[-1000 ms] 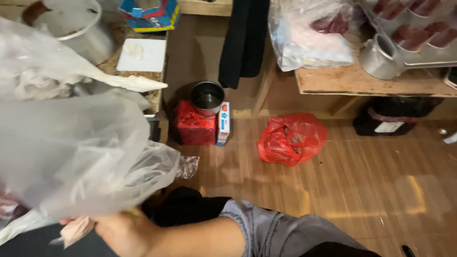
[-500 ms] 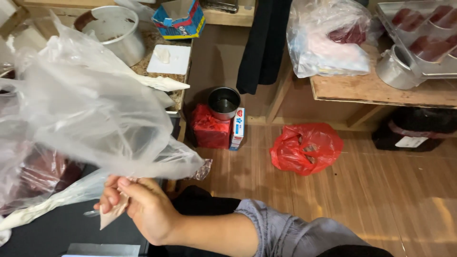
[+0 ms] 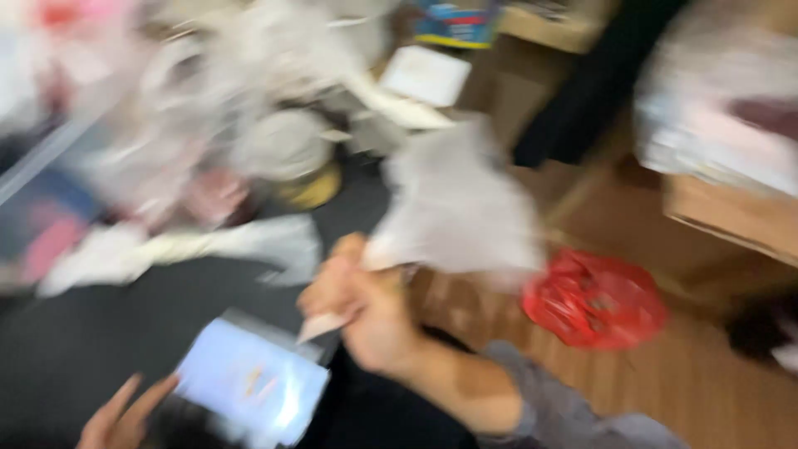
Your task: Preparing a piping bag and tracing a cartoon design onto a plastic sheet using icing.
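1. Clear plastic fills the middle of the blurred view: the right hand (image 3: pixel 366 312) is closed on a bunched edge of a thin bag (image 3: pixel 457 208), which billows up and to the right of the fist – pinched at one edge, probably so the rest hangs free
2. A pale slip (image 3: pixel 320 327) sticks out below the same fingers, pointing down and left
3. The left hand (image 3: pixel 125 416) sits low, well left of the right, fingers spread and open, touching the corner of a flat clear packet (image 3: pixel 253 378) that lies on the dark surface (image 3: pixel 100 333) between the two hands
4. Right of the fist, on the wood floor (image 3: pixel 715 391), lies a red bag (image 3: pixel 594 299) – apart from both hands
5. More crumpled plastic (image 3: pixel 249 141) is heaped above and left of the fist; blur hides what it holds
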